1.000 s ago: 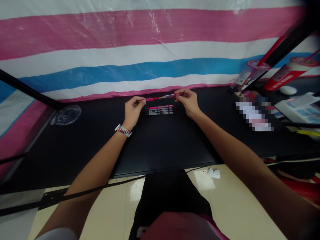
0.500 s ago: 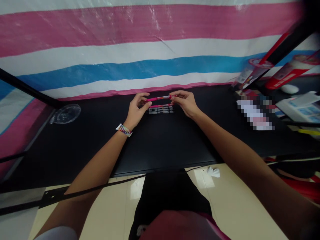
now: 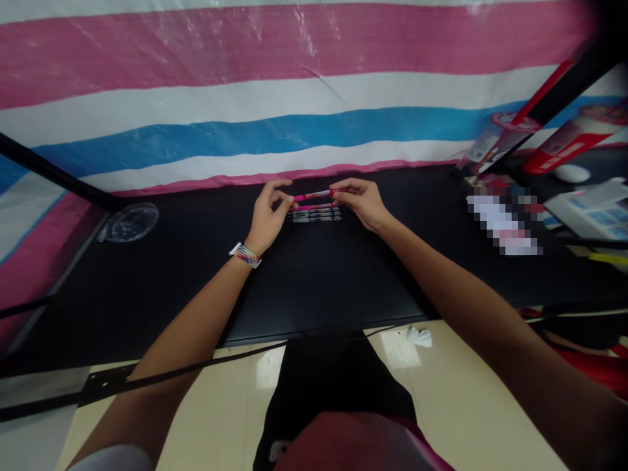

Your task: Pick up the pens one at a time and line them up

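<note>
A pink pen (image 3: pixel 314 195) is stretched between my two hands, just beyond a row of pens. My left hand (image 3: pixel 269 212) pinches its left end between thumb and finger. At its other end, the fingertips of my right hand (image 3: pixel 362 201) are closed on the pen. Nearer to me, another pink pen (image 3: pixel 314 207) and several grey-and-black pens (image 3: pixel 316 216) lie side by side on the black table (image 3: pixel 324 281). My fingers partly cover the ends of the row.
To the left lies a clear plastic lid (image 3: pixel 132 222). A plastic cup (image 3: pixel 505 134), a red-and-white cup (image 3: pixel 572 140), a white mouse (image 3: pixel 572 173) and a pale device (image 3: pixel 593 206) crowd the right side. A striped sheet (image 3: pixel 275 140) hangs behind the table; black frame bars (image 3: pixel 53 167) stand at both sides.
The pen between my hands has turned slightly and shifted a little; my left thumb and finger now pinch its end more closely. The row of pens has not moved.
</note>
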`<state>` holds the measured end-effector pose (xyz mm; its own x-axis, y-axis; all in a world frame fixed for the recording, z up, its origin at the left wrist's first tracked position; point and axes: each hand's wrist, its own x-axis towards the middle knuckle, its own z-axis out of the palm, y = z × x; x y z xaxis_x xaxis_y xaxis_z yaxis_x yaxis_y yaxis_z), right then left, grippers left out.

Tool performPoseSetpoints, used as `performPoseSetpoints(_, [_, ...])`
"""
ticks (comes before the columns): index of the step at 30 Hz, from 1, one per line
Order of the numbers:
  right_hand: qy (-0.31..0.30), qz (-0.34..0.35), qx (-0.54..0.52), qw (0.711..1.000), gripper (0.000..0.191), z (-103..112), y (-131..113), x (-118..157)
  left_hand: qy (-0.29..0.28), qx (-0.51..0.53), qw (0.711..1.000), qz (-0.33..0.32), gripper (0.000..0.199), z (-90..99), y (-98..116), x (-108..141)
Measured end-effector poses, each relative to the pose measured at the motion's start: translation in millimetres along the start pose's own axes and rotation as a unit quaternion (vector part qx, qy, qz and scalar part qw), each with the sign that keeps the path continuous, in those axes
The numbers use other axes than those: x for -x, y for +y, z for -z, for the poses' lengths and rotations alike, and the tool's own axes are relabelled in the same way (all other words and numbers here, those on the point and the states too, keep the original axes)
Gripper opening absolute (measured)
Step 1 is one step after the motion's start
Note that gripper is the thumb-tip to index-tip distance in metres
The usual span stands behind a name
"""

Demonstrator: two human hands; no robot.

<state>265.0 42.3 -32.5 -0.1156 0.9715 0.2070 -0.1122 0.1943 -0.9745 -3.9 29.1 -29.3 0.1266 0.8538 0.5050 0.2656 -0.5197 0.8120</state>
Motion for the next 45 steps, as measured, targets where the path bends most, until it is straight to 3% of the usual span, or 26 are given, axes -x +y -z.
performPoseSetpoints(3, [0.004, 0.008, -0.013, 1.0, 0.026, 0, 1, 0, 0.013, -0.027, 0.999, -0.028, 0.049, 0.6, -1, 0])
performPoseSetpoints(6, [0.009, 0.014, -0.01, 1.0, 0.026, -1, 1, -1, 0.008, -0.05, 0.999, -0.008, 0.023, 2.3, -2, 0])
performPoseSetpoints(9, [0.016, 0.011, 0.005, 1.0, 0.027, -1, 1, -2, -0.002, -0.088, 0.996, 0.011, 0.032, 3.7, -1, 0])
performPoseSetpoints(14, [0.019, 0.002, 0.002, 1.0, 0.027, -1, 1, -1, 0.014, -0.1, 0.995, -0.015, 0.012, 4.7, 6, 1])
performPoseSetpoints(19, [0.006, -0.007, -0.021, 1.0, 0.027, -2, -2, 1, 0.034, -0.093, 0.994, -0.038, 0.011, 3.7, 11, 2])
performPoseSetpoints(26, [0.012, -0.004, 0.002, 1.0, 0.029, -2, 1, 0, 0.03, -0.073, 0.997, -0.014, 0.009, 2.5, 10, 3])
performPoseSetpoints(32, [-0.012, -0.021, -0.073, 0.997, 0.025, -2, -3, 1, 0.044, -0.047, 0.998, -0.023, 0.011, 1.0, 11, 3])
performPoseSetpoints(35, [-0.075, -0.072, -0.152, 0.983, 0.031, -5, -12, 4, 0.045, 0.006, 0.999, -0.006, 0.015, -1.5, 11, 3])
performPoseSetpoints(39, [-0.157, -0.162, -0.25, 0.942, 0.043, -9, -27, 10, 0.053, 0.031, 0.998, 0.002, 0.024, -3.7, 12, 2])
performPoseSetpoints(45, [-0.159, -0.201, -0.306, 0.917, 0.042, -16, -37, 15, 0.06, 0.048, 0.997, -0.003, 0.02, -4.9, 12, 1])
